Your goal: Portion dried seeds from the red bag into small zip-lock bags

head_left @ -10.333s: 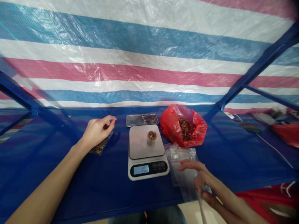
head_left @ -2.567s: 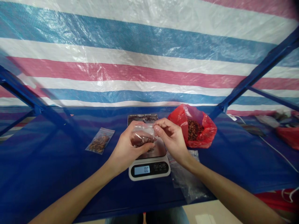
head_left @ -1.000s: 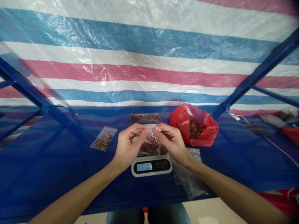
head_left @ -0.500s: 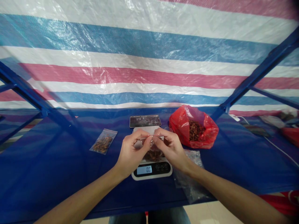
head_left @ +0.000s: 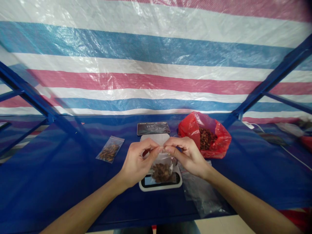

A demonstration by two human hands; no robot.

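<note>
Between my two hands hangs a clear zip bag [head_left: 162, 170] with brown dried pieces in its bottom. My left hand [head_left: 141, 159] pinches the bag's top edge between thumb and fingers. On the other side of that edge, my right hand [head_left: 186, 154] pinches it too, its fingertips close to the left ones. Under the bag is a white digital kitchen scale [head_left: 159, 188], its display partly covered by the bag. A filled zip bag [head_left: 110, 149] of similar brown pieces lies flat to the left of my hands.
An opened red plastic bag [head_left: 220, 148] of brown dried pieces stands at the right. Flat clear bags [head_left: 203, 195] lie beside the scale. Behind it is a dark flat box [head_left: 153, 128]. Blue metal posts [head_left: 273, 76] frame both sides of the blue tabletop [head_left: 73, 182].
The zip bag now hangs lower and more upright, covering part of the scale's display. My hands still pinch its top edge. The view has tilted slightly.
</note>
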